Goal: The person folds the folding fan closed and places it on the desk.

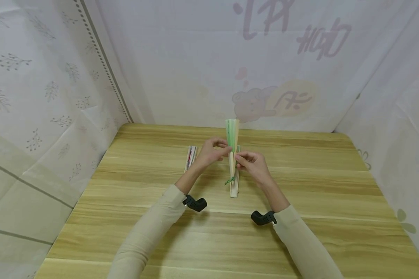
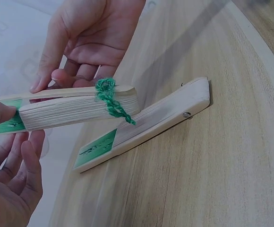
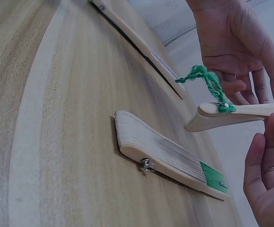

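Note:
A partly spread folding fan [image 1: 232, 131], with green paper and pale wooden ribs, is held above the table between both hands. My left hand [image 1: 209, 153] grips its left side, thumb on the green paper in the left wrist view. From the other side, my right hand [image 1: 254, 166] pinches the fan's edge stick. A green cord [image 2: 111, 100] is tied at the narrow end of the ribs. Beneath it a second folding fan [image 2: 151, 123], closed and also green and wooden, lies on the table; a metal pivot [image 3: 148, 165] shows at its narrow end.
Left of the hands, a third folding fan [image 1: 190, 158] with a dark and red pattern lies closed, partly behind the left forearm. The wooden table [image 1: 300, 248] is enclosed by printed cloth [image 1: 181, 62] at the back and both sides.

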{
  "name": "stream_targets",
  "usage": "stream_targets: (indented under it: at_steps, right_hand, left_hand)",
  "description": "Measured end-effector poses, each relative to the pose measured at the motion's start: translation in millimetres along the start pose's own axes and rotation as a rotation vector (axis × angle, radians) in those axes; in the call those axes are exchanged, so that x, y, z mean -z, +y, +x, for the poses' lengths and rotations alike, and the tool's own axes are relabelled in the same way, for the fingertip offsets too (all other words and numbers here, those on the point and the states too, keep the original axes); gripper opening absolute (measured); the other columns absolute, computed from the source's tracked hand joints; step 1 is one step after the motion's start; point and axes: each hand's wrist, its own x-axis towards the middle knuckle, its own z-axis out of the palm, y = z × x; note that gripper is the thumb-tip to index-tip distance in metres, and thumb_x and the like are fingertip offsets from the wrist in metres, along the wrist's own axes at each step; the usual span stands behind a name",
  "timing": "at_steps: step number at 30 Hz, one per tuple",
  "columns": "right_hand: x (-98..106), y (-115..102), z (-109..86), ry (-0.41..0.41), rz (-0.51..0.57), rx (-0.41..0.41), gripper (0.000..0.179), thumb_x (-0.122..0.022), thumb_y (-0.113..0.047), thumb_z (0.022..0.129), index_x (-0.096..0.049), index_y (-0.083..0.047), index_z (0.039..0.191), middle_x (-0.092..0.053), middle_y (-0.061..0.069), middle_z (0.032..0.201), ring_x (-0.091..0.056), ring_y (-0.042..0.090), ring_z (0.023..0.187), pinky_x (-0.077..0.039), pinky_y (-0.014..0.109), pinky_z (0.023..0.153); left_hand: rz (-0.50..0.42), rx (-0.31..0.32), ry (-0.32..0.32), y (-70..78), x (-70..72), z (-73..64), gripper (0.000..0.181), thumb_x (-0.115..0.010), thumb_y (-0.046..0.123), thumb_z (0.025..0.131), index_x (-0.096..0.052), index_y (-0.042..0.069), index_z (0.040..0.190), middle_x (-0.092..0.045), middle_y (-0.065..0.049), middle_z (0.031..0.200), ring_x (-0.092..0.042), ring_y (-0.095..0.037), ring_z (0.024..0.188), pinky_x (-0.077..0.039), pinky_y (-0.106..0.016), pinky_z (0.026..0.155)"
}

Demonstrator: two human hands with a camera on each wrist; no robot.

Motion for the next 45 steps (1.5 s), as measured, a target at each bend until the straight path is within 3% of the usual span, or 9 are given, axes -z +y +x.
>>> stream_targets:
  at_steps: [10, 14, 21, 25, 31, 36, 41, 45]
  right_hand:
    - [-2, -2, 0.4, 0.004, -0.038, 0.037, 0.02, -0.069, -0.009, 0.098, -0.071, 0.008, 0.109, -0.068, 0.013, 0.101, -0.065, 0.018, 0.08, -0.058, 0.033, 0.08]
    - [-3, -6, 0.9, 0.001, -0.063, 0.056, 0.021, -0.07, -0.009, 0.098, -0.071, 0.009, 0.109, -0.068, 0.015, 0.101, -0.066, 0.018, 0.08, -0.058, 0.033, 0.079]
    - [-7, -12, 2.1, 0.016, -0.098, 0.02, 0.022, -0.072, -0.012, 0.097, -0.072, 0.006, 0.111, -0.069, 0.017, 0.102, -0.067, 0.038, 0.091, -0.058, 0.035, 0.081]
    - [-8, -15, 4.0, -0.002, -0.097, -0.013, 0.027, -0.07, -0.014, 0.099, -0.07, 0.007, 0.116, -0.068, 0.019, 0.105, -0.069, 0.031, 0.089, -0.058, 0.036, 0.083]
    - [-8, -16, 6.8, -0.017, -0.097, -0.061, 0.03, -0.069, -0.015, 0.1, -0.068, 0.008, 0.119, -0.068, 0.019, 0.106, -0.068, 0.028, 0.088, -0.058, 0.037, 0.084]
    - [-6, -18, 11.6, 0.001, -0.051, -0.109, 0.03, -0.07, -0.016, 0.099, -0.068, 0.008, 0.118, -0.069, 0.017, 0.103, -0.067, 0.021, 0.084, -0.057, 0.04, 0.086]
    - [-3, -15, 13.9, -0.001, -0.018, -0.093, 0.026, -0.069, -0.009, 0.099, -0.068, 0.011, 0.115, -0.069, 0.013, 0.096, -0.067, 0.018, 0.08, -0.057, 0.041, 0.084]
    - [-1, -11, 12.8, -0.009, -0.04, -0.089, 0.025, -0.069, -0.006, 0.099, -0.067, 0.013, 0.114, -0.069, 0.013, 0.095, -0.066, 0.017, 0.079, -0.058, 0.038, 0.082]
  left_hand:
    - [0.02, -0.041, -0.018, -1.3, -0.6, 0.3, 0.036, -0.07, 0.02, 0.098, -0.063, -0.002, 0.125, -0.062, -0.017, 0.116, -0.069, -0.035, 0.096, -0.057, -0.051, 0.08]
    - [0.004, -0.03, -0.018, -1.3, -1.0, 0.0, 0.035, -0.069, 0.018, 0.099, -0.061, -0.003, 0.126, -0.061, -0.018, 0.117, -0.067, -0.04, 0.099, -0.057, -0.053, 0.081]
    - [-0.065, 0.028, -0.003, -0.8, -1.7, -0.7, 0.039, -0.069, 0.017, 0.099, -0.056, -0.006, 0.129, -0.057, -0.022, 0.125, -0.064, -0.039, 0.103, -0.057, -0.049, 0.085]
    - [-0.116, 0.051, 0.021, -2.2, -2.3, -0.5, 0.041, -0.071, 0.017, 0.098, -0.054, -0.005, 0.128, -0.055, -0.023, 0.129, -0.063, -0.034, 0.106, -0.056, -0.046, 0.086]
    - [-0.152, 0.057, 0.064, -2.8, -3.3, -0.4, 0.035, -0.071, 0.015, 0.099, -0.057, -0.004, 0.125, -0.06, -0.02, 0.12, -0.065, -0.028, 0.095, -0.058, -0.039, 0.082]
    - [-0.141, 0.057, 0.061, -2.9, -2.1, -2.4, 0.032, -0.07, 0.011, 0.099, -0.06, -0.003, 0.125, -0.061, -0.02, 0.118, -0.067, -0.026, 0.091, -0.056, -0.049, 0.087]
    - [-0.104, 0.045, 0.024, -4.4, -2.2, -9.1, 0.029, -0.07, 0.01, 0.098, -0.062, -0.004, 0.124, -0.064, -0.02, 0.114, -0.067, -0.025, 0.09, -0.055, -0.056, 0.085]
    - [-0.089, 0.055, 0.029, -7.6, -4.9, -15.3, 0.029, -0.07, 0.011, 0.098, -0.063, -0.004, 0.121, -0.066, -0.019, 0.11, -0.069, -0.026, 0.089, -0.055, -0.058, 0.083]
